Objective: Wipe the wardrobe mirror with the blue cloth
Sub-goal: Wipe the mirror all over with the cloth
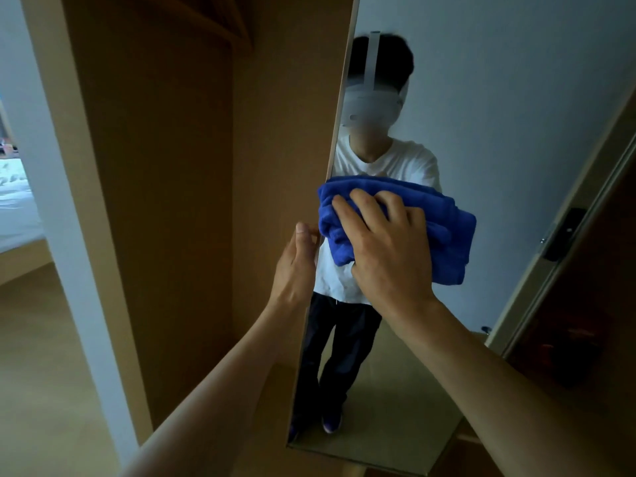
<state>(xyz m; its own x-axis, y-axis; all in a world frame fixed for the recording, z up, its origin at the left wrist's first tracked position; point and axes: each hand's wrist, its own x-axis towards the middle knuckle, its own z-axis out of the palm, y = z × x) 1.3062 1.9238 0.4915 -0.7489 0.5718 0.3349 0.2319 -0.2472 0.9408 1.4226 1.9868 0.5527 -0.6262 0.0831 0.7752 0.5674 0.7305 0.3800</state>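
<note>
The wardrobe mirror [481, 108] fills the inside of an open wardrobe door, tall and narrow, with a person in a white shirt reflected in it. A folded blue cloth [444, 228] lies flat against the glass at mid height. My right hand [382, 242] presses on the cloth with fingers spread and slightly bent over it. My left hand [296, 263] grips the door's left edge just beside the cloth, thumb on the wooden side and fingers hidden behind the edge.
The open wardrobe interior [165, 187] of brown wood lies to the left of the door. A white wall post [65, 215] stands further left, with a bed [17, 208] beyond it. A dark door with a handle [564, 232] shows in the reflection at right.
</note>
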